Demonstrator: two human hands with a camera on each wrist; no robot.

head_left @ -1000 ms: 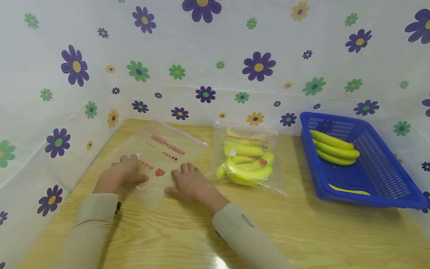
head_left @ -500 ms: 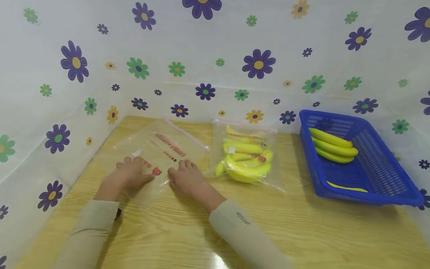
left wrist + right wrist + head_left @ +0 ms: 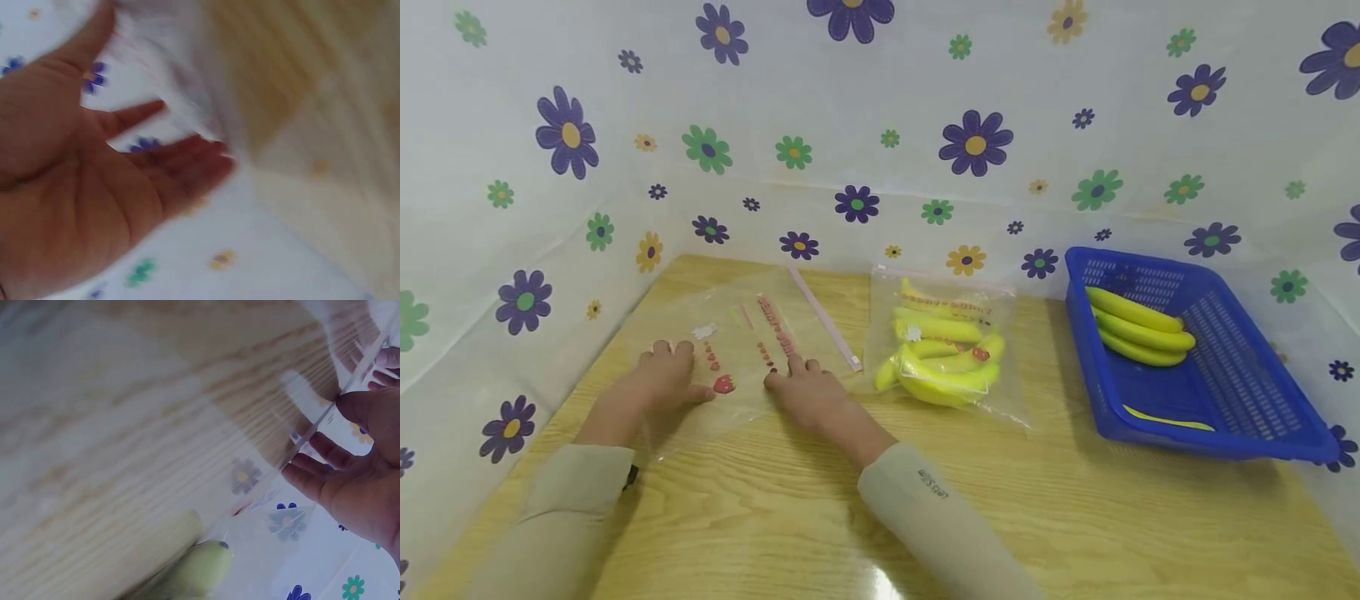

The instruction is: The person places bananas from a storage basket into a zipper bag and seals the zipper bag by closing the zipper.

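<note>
Left of centre in the head view: flat, clear plastic zip bag (image 3: 741, 358) with red print and pink closure strip, lying askew on pale wood-grain table (image 3: 760, 533). At bag's left side, left hand (image 3: 655, 385): fingers loosely extended, resting on film, apparently gripping nothing, judging by blurred left wrist view. At bag's lower right, right hand (image 3: 820, 402): fingers nearly straight, touching film, nothing pinched. Centre: second clear zip bag (image 3: 883, 312), yellow bananas (image 3: 951, 383) inside. Right: blue perforated plastic basket (image 3: 1093, 383), holding more yellow bananas (image 3: 1142, 329).
</note>
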